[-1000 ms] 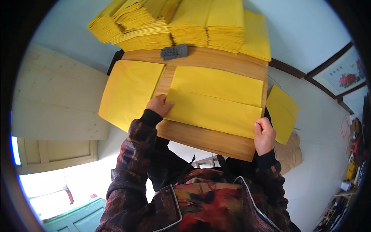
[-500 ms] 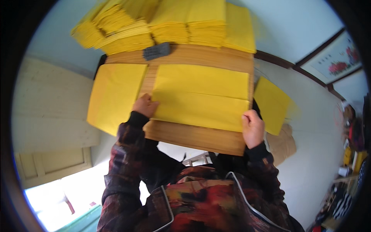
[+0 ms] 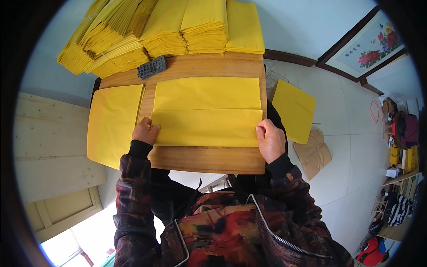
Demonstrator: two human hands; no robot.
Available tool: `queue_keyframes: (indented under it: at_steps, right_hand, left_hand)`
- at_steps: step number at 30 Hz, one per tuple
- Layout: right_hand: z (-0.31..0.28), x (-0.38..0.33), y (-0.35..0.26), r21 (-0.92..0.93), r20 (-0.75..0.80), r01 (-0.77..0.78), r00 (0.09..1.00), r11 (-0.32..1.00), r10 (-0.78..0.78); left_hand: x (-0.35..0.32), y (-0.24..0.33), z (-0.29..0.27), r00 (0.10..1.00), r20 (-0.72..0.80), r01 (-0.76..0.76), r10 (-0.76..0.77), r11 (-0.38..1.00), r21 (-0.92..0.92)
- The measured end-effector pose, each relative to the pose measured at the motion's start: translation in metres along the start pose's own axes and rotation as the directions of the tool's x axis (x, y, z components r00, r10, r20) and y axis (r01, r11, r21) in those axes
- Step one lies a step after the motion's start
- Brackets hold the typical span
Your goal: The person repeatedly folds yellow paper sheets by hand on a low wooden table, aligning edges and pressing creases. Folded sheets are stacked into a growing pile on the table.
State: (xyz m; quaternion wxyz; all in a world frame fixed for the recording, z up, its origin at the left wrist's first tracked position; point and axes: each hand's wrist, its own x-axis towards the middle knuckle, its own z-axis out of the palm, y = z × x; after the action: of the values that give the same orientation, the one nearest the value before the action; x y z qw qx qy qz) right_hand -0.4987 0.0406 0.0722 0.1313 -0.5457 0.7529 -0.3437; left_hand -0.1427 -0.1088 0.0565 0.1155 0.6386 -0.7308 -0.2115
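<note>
A sheet of yellow paper (image 3: 207,129) lies on the wooden table in front of me. Its near part is folded over, with the flap's edge running across the middle. My left hand (image 3: 146,132) is closed, pinching the sheet's left end near the front corner. At the opposite end, my right hand (image 3: 270,139) grips the paper between thumb and curled forefinger. Beside my left hand, a flat pile of yellow paper (image 3: 113,122) overhangs the table's left edge.
Thick stacks of folded yellow paper (image 3: 204,35) line the table's (image 3: 204,160) far side, some tied with string. A dark grey studded block (image 3: 151,67) sits before them. Right of the table are more yellow paper (image 3: 293,111), crumpled brown paper (image 3: 313,153) and a cluttered shelf (image 3: 402,178).
The whole view has shifted and turned slightly, so the table sits farther left and straighter. Both hands keep their hold on the two ends of the folded sheet.
</note>
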Motion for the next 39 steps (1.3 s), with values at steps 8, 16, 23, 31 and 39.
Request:
queue_keyframes:
  at_steps: [8, 16, 23, 31, 39]
  right_hand:
    - [-0.001, 0.001, -0.005, -0.149, 0.039, 0.047, 0.998, 0.988, -0.042]
    - [-0.010, 0.001, -0.017, -0.341, 0.107, 0.134, 0.989, 0.931, -0.103]
    - [-0.007, 0.001, -0.011, -0.426, 0.131, 0.180, 0.982, 0.887, -0.137]
    - [-0.001, 0.003, -0.007, -0.431, 0.176, 0.198, 0.975, 0.880, -0.133]
    - [0.001, -0.001, -0.007, -0.395, 0.162, 0.251, 0.966, 0.884, -0.201]
  left_hand:
    - [-0.001, 0.004, -0.001, 1.000, -0.011, 0.000, 0.000, 1.000, -0.001]
    - [0.002, 0.000, 0.002, 0.999, -0.033, -0.002, 0.002, 1.000, 0.001]
    - [0.004, -0.004, 0.007, 0.997, -0.068, -0.024, 0.025, 1.000, 0.009]
    - [-0.010, 0.010, 0.004, 0.989, -0.134, 0.057, -0.066, 0.996, -0.064]
    - [-0.029, 0.028, 0.001, 0.968, -0.225, 0.133, -0.113, 0.988, 0.074]
